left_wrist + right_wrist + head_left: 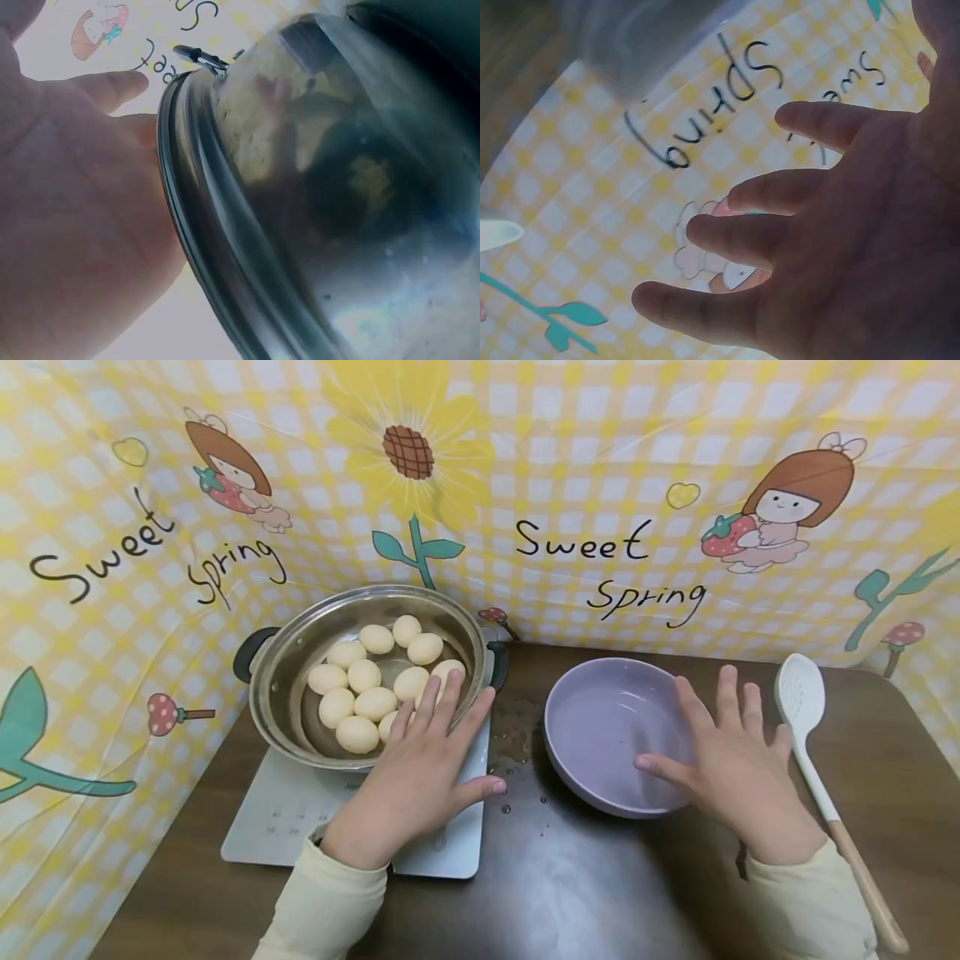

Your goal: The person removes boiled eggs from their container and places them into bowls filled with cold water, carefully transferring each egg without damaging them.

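Several pale eggs [357, 734] lie in a steel pot [281, 722] with black side handles, at the left in the head view. My left hand [416, 777] is over the pot's near right rim, its fingers straight and spread, overlapping a few eggs there. The left wrist view has the palm beside the pot's shiny outer wall [315, 187]. To the right stands a purple bowl [600, 735] with no food visible inside. My right hand [738, 768] hovers at the bowl's right side, fingers spread and holding nothing; the right wrist view shows its bare palm [855, 247].
The pot stands on a white induction cooker [258, 827]. A white slotted spoon [802, 697] with a wooden handle lies along the right of the dark table [555, 893]. Water drops [510, 743] dot the tabletop between pot and bowl. A yellow checked cloth [570, 452] hangs behind.
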`<state>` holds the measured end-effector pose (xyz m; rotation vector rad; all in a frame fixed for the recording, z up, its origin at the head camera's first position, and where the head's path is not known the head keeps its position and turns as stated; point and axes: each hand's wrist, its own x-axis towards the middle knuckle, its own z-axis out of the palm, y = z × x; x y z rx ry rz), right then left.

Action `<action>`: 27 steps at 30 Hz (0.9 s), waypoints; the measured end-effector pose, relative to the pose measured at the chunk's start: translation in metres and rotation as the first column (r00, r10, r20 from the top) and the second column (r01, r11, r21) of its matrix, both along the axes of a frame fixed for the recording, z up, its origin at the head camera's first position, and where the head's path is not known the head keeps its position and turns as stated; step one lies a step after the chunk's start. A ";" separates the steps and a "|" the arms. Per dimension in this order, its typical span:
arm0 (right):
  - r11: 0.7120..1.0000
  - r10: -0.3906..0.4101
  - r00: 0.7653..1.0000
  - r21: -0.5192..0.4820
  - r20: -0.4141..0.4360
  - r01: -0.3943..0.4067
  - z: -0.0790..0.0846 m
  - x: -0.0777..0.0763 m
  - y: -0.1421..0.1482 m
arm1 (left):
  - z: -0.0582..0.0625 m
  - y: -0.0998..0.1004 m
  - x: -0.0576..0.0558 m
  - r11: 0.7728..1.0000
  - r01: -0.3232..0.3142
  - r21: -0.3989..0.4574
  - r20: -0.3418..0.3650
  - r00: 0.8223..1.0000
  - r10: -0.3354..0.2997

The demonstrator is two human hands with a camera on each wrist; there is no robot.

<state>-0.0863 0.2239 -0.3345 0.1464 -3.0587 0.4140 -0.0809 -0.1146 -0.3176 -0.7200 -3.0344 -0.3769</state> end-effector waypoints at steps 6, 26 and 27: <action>1.000 -0.015 1.000 0.009 0.008 0.015 -0.007 0.006 0.018 | 0.004 -0.002 0.007 1.000 -0.010 0.004 -0.002 1.000 0.010; 1.000 -0.023 0.988 -0.003 0.151 0.024 -0.026 0.071 0.122 | 0.028 -0.038 0.079 0.889 0.376 0.262 0.061 0.913 -0.404; 0.999 -0.054 0.984 0.012 0.172 0.052 -0.034 0.075 0.130 | 0.026 -0.044 0.083 0.887 0.372 0.275 0.083 0.910 -0.407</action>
